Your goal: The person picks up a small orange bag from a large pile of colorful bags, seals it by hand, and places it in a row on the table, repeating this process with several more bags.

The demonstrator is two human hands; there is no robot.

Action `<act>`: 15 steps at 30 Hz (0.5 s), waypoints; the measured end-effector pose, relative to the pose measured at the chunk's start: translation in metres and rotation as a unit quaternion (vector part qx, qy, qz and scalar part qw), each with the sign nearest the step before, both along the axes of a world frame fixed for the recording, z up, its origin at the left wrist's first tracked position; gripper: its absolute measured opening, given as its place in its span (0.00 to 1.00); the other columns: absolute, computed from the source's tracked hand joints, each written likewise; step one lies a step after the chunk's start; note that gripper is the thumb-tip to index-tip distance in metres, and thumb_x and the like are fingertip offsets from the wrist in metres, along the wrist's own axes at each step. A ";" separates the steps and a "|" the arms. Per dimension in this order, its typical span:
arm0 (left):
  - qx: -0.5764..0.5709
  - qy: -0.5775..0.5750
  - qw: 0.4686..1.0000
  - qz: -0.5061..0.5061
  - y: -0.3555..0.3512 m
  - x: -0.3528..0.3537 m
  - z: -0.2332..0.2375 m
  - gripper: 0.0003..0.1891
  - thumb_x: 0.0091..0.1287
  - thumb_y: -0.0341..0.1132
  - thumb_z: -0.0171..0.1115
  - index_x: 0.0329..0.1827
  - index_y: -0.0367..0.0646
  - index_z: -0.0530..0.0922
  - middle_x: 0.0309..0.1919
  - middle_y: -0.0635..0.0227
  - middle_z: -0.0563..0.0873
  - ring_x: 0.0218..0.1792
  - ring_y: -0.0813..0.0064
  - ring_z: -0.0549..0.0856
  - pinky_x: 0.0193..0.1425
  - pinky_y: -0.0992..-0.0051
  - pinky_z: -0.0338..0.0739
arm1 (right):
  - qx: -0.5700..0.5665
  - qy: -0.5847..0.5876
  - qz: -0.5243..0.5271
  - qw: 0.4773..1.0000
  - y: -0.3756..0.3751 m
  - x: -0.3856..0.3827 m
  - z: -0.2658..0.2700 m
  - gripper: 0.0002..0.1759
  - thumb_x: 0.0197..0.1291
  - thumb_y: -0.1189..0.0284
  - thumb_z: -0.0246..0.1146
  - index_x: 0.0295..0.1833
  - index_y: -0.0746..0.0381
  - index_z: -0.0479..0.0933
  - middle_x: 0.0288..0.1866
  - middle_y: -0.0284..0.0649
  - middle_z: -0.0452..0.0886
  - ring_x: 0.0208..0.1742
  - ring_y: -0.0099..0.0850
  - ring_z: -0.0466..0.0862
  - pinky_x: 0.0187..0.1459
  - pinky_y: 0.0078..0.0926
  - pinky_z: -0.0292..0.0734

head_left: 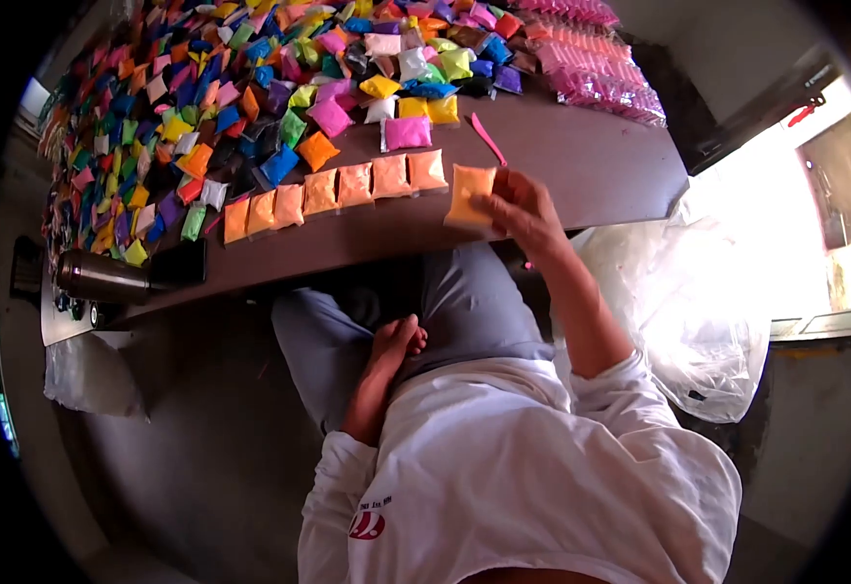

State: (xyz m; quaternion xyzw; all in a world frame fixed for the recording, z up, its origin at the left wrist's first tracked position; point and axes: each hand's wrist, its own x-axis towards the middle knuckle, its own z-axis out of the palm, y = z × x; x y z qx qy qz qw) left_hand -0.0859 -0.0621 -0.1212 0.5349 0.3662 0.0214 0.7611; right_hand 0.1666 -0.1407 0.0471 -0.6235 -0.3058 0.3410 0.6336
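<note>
My right hand point(521, 211) pinches the right side of a light orange packet point(469, 193), held up at the table's front edge. To its left lies a row of several similar peach-orange packets point(354, 183), set side by side along the edge. Just beyond the hand, a thin pink plastic stick point(488, 138) rests on the brown table point(600, 165). Down on my lap, my left hand point(401, 339) is curled into a loose fist, and I see nothing in it.
A big heap of small coloured packets point(289, 127) covers the table's left and back. Stacked pink clear packs point(596, 58) stand at the back right. A dark metal cylinder point(102, 276) and a black flat object point(178, 265) lie front left. A large clear plastic bag point(683, 302) stands at right.
</note>
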 end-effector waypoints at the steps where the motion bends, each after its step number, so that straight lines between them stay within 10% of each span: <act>1: -0.005 0.008 1.000 0.000 0.000 -0.001 0.001 0.21 0.68 0.49 0.53 0.30 0.37 0.76 0.28 0.65 0.81 0.27 0.79 0.78 0.32 0.80 0.74 | -0.016 -0.026 -0.025 0.999 0.006 0.015 -0.001 0.20 0.57 0.68 0.65 0.51 0.69 0.74 0.32 0.35 0.79 0.25 0.17 0.73 0.23 0.15 0.67; 15: -0.030 -0.003 0.999 0.041 0.003 0.001 -0.005 0.21 0.64 0.49 0.60 0.29 0.36 0.79 0.27 0.63 0.83 0.27 0.77 0.80 0.32 0.78 0.75 | -0.204 -0.179 -0.087 0.959 0.041 0.038 -0.009 0.13 0.55 0.66 0.64 0.36 0.68 0.80 0.19 0.36 0.77 0.18 0.22 0.77 0.21 0.20 0.72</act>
